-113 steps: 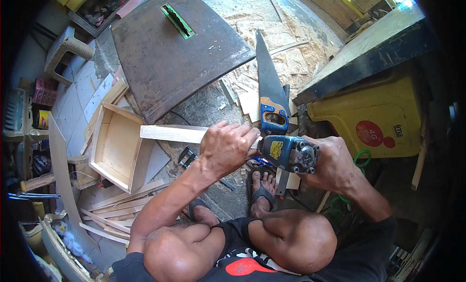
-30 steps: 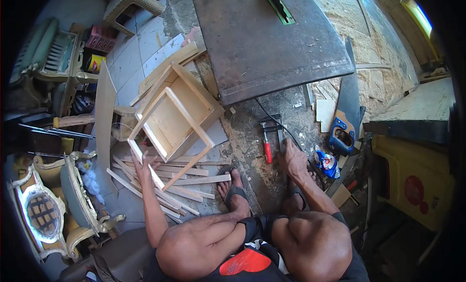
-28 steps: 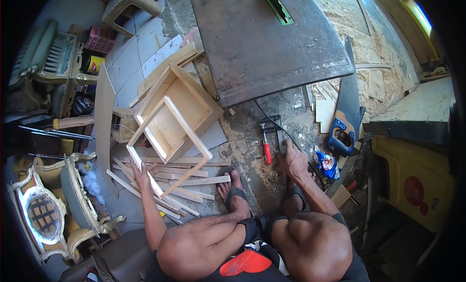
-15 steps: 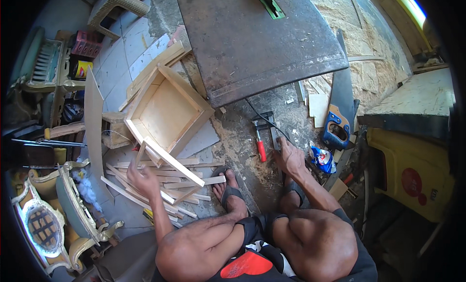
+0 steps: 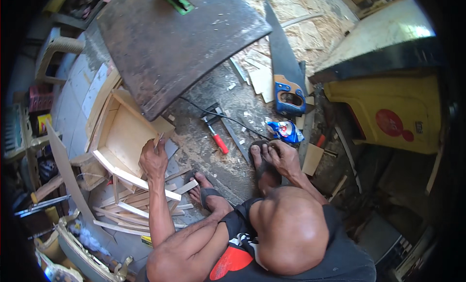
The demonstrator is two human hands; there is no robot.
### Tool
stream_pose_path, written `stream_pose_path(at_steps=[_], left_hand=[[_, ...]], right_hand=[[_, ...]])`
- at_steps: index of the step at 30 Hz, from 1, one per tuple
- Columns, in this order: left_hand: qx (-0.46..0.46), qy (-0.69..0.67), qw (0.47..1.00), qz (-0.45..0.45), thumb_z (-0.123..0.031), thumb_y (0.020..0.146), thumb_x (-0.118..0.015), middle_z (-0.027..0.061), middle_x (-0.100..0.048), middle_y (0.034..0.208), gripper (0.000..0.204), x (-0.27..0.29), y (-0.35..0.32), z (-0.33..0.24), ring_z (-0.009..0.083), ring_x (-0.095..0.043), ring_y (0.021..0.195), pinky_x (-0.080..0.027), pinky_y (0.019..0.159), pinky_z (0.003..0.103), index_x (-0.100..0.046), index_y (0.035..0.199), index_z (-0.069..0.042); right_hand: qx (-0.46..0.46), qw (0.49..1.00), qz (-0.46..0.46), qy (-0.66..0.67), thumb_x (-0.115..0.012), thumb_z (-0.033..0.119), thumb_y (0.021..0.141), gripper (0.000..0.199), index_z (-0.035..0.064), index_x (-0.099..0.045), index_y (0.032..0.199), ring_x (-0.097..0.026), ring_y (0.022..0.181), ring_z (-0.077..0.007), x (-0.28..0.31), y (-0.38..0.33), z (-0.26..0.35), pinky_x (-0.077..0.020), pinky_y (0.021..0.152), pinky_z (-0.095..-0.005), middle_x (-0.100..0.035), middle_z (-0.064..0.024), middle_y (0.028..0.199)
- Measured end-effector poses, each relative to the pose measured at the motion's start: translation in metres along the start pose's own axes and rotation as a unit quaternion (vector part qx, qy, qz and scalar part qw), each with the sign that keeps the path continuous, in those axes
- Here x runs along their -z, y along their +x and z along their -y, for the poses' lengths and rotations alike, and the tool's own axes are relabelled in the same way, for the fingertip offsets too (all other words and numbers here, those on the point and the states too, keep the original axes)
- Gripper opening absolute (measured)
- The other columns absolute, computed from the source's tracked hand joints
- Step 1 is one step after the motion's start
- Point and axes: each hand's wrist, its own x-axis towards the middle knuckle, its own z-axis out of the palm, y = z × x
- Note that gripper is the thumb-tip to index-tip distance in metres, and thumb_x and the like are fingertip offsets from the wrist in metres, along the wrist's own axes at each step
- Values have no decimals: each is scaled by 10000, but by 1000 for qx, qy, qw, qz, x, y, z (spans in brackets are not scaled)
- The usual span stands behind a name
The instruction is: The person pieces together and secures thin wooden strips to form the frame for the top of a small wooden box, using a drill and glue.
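Observation:
My left hand (image 5: 154, 158) is raised over the right side of an open wooden box (image 5: 127, 129), its fingertips pinched together; whatever they hold is too small to name. A frame of thin pale strips (image 5: 141, 182) leans against the box near my left wrist. Beside my right foot, my right hand (image 5: 284, 156) reaches low with curled fingers, close to the end of a black cable (image 5: 228, 118) and a blue packet (image 5: 286, 130). What those fingers hold, if anything, is hidden. Between my hands, a clamp with a red handle (image 5: 220, 143) lies on the floor.
A dark metal-topped table (image 5: 179, 44) stands ahead, its corner near the box. A handsaw with a blue handle (image 5: 290, 97) lies to the right, beside a yellow panel (image 5: 388, 114). Several wooden strips (image 5: 124, 216) are piled at my left, next to an upright thin board (image 5: 68, 170).
My left hand has moved from the strip frame up and rightward to the box's right side. My right hand has shifted slightly down beside my foot. The whole view has turned rightward.

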Motion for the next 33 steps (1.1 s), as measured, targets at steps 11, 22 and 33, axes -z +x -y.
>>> stream_pose_path(at_steps=[11, 22, 33], left_hand=[[-41, -5, 998, 38, -529, 1037, -530, 247, -734, 1047, 566, -5, -6, 15, 451, -710, 970, -537, 805, 529, -719, 1211, -25], [-17, 68, 996, 55, -471, 990, -605, 229, -726, 1061, 506, 2, -7, 11, 449, -683, 1015, -543, 871, 505, -732, 1127, 0], [92, 73, 991, 59, -561, 992, -551, 277, -721, 1015, 570, -3, 0, 4, 476, -686, 946, -527, 839, 551, -742, 979, -24]], right_hand=[[-272, 937, -208, -67, -579, 237, 996, 306, 22, -680, 1189, -712, 998, -397, 56, -93, -105, -537, 872, -451, -727, -226, 1047], [-394, 896, -175, -111, -646, 273, 907, 539, -56, -563, 1326, -607, 1229, -443, 44, -129, -174, -473, 1024, -481, -618, -286, 1321], [-312, 941, -129, 0, -663, 131, 830, 553, -27, -562, 1351, -628, 1198, -407, 47, -142, -175, -471, 1038, -467, -651, -250, 1257]])
